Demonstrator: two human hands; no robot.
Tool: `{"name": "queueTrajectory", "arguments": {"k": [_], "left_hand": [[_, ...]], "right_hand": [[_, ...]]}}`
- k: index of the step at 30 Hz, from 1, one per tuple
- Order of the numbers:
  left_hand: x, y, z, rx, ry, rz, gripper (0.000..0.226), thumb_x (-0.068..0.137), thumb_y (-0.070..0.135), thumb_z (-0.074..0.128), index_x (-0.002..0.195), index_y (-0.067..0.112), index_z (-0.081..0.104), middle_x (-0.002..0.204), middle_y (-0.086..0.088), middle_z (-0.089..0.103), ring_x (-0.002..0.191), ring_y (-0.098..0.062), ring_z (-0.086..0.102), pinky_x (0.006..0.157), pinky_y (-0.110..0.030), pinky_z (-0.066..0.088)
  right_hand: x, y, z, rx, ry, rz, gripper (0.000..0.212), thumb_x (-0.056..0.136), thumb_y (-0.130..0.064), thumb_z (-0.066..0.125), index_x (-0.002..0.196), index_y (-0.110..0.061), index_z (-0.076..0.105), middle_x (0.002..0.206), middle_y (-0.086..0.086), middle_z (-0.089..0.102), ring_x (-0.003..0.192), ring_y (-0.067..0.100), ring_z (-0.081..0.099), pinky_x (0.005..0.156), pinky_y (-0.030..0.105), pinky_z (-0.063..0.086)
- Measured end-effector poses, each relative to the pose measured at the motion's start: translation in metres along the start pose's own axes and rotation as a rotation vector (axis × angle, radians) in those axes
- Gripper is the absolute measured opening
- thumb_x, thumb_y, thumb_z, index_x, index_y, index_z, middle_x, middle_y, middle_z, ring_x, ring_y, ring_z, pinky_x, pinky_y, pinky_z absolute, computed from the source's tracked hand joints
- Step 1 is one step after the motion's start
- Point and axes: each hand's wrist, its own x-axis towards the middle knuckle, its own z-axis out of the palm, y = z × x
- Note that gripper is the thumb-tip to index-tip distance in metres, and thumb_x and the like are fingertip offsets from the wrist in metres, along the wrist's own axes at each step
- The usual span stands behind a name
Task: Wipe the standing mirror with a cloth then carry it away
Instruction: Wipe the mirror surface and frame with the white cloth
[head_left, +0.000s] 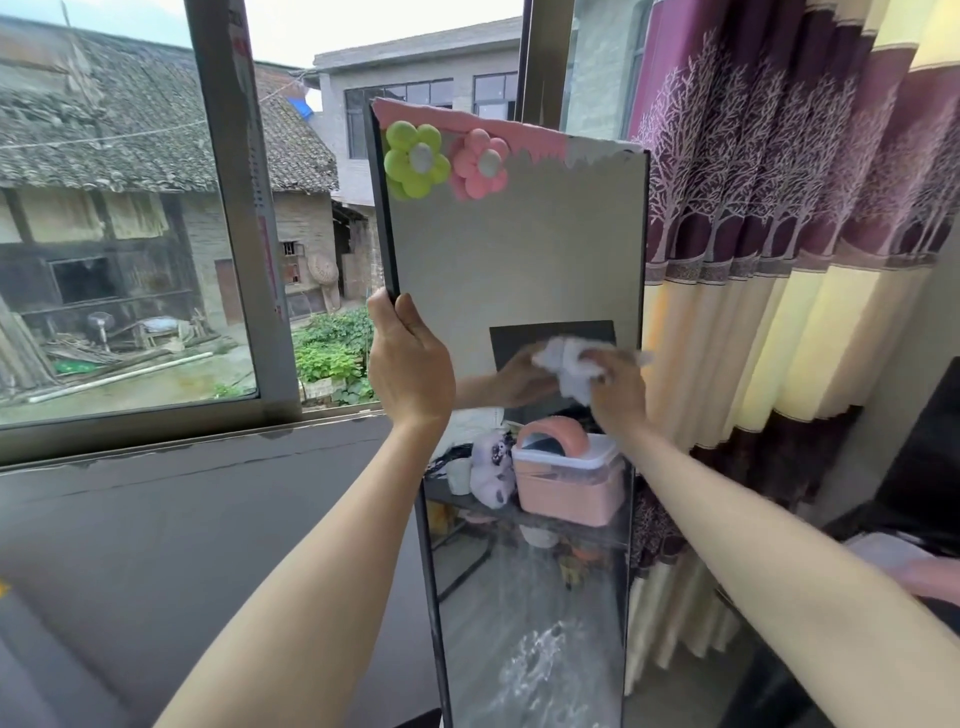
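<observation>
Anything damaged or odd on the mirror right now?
Yes. The pink trim along the mirror top is ragged and ends short of the right corner. Whitish smears streak the lower glass, below the cloth.

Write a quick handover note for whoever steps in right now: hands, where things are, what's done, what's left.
Left hand grips the standing mirror by its left frame edge, steadying it upright by the window.
Right hand holds the white cloth pressed on the glass at mid-height, right side.
Done: wiping is under way.
Left: streaks show on the lower glass; finish wiping, then carry the mirror away.
</observation>
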Motion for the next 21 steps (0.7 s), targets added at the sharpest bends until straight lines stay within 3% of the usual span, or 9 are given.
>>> {"name": "queueTrajectory", "arguments": {"k": [2, 4, 6, 9, 12, 14, 16, 18, 21], "left_hand": [[0.001, -0.002, -0.002, -0.001, 0.001, -0.002, 0.034, 0.1, 0.026, 0.024, 0.113, 0.001, 0.043, 0.067, -0.006, 0.047, 0.054, -0.024, 0.039, 0.043, -0.026, 0.017], [0.001, -0.001, -0.005, -0.005, -0.005, 0.003, 0.034, 0.1, 0.026, 0.024, 0.114, 0.001, 0.042, 0.067, -0.007, 0.047, 0.053, -0.024, 0.039, 0.043, -0.026, 0.018], [-0.001, 0.002, -0.005, -0.005, -0.024, 0.003, 0.034, 0.1, 0.026, 0.024, 0.116, 0.001, 0.042, 0.067, -0.008, 0.048, 0.054, -0.025, 0.041, 0.044, -0.028, 0.019], [-0.005, 0.007, -0.004, -0.004, -0.055, 0.006, 0.036, 0.1, 0.027, 0.023, 0.118, 0.002, 0.041, 0.069, -0.01, 0.049, 0.057, -0.027, 0.045, 0.048, -0.03, 0.023], [-0.009, 0.012, -0.002, -0.022, -0.072, 0.026, 0.035, 0.101, 0.025, 0.024, 0.117, 0.0, 0.042, 0.073, -0.012, 0.053, 0.059, -0.026, 0.045, 0.05, -0.03, 0.023], [-0.011, 0.015, -0.002, -0.021, -0.08, 0.032, 0.035, 0.101, 0.025, 0.024, 0.117, 0.0, 0.042, 0.077, -0.017, 0.057, 0.06, -0.029, 0.047, 0.05, -0.031, 0.022], [-0.011, 0.017, -0.003, -0.016, -0.088, 0.019, 0.035, 0.101, 0.026, 0.024, 0.118, 0.001, 0.041, 0.083, -0.021, 0.06, 0.066, -0.034, 0.054, 0.052, -0.031, 0.025], [-0.01, 0.016, -0.004, -0.009, -0.107, 0.013, 0.036, 0.101, 0.027, 0.023, 0.119, 0.002, 0.041, 0.089, -0.022, 0.062, 0.072, -0.036, 0.057, 0.054, -0.032, 0.027], [-0.008, 0.014, -0.007, -0.019, -0.13, 0.019, 0.036, 0.101, 0.027, 0.024, 0.121, 0.002, 0.041, 0.092, -0.022, 0.061, 0.076, -0.037, 0.057, 0.056, -0.031, 0.028]], "right_hand": [[-0.039, 0.036, 0.002, -0.192, -0.336, -0.075, 0.032, 0.085, 0.011, 0.041, 0.096, -0.004, 0.068, 0.11, 0.008, 0.064, 0.106, 0.021, 0.057, 0.083, 0.026, 0.042], [-0.066, 0.061, -0.005, -0.423, -0.756, -0.105, 0.03, 0.091, 0.004, 0.038, 0.1, -0.002, 0.066, 0.105, -0.003, 0.062, 0.101, 0.013, 0.056, 0.088, 0.022, 0.039], [-0.077, 0.062, -0.015, -0.466, -0.951, -0.07, 0.029, 0.093, 0.003, 0.036, 0.095, -0.005, 0.064, 0.092, -0.008, 0.06, 0.089, 0.005, 0.054, 0.084, 0.015, 0.038], [-0.073, 0.049, -0.019, -0.479, -0.943, -0.051, 0.03, 0.094, 0.003, 0.034, 0.114, -0.002, 0.056, 0.109, 0.002, 0.061, 0.1, 0.013, 0.057, 0.089, 0.021, 0.044], [-0.066, 0.03, -0.024, -0.259, -0.848, 0.06, 0.043, 0.09, 0.003, 0.043, 0.129, -0.013, 0.048, 0.113, -0.007, 0.051, 0.092, 0.005, 0.054, 0.078, 0.01, 0.045], [-0.061, 0.018, -0.03, -0.135, -0.757, 0.071, 0.047, 0.086, -0.001, 0.055, 0.129, -0.016, 0.045, 0.131, -0.002, 0.043, 0.114, 0.013, 0.048, 0.095, 0.023, 0.043], [-0.059, 0.009, -0.038, -0.094, -0.678, 0.09, 0.04, 0.084, -0.009, 0.062, 0.121, -0.015, 0.048, 0.122, 0.003, 0.049, 0.108, 0.017, 0.05, 0.089, 0.029, 0.044], [-0.058, 0.001, -0.046, -0.072, -0.652, 0.117, 0.015, 0.084, -0.014, 0.062, 0.096, -0.02, 0.057, 0.098, 0.001, 0.058, 0.089, 0.015, 0.055, 0.072, 0.024, 0.043], [-0.055, -0.005, -0.061, 0.005, -0.713, 0.158, 0.008, 0.084, -0.017, 0.063, 0.081, -0.025, 0.063, 0.086, -0.002, 0.063, 0.081, 0.013, 0.058, 0.062, 0.017, 0.043]]}}
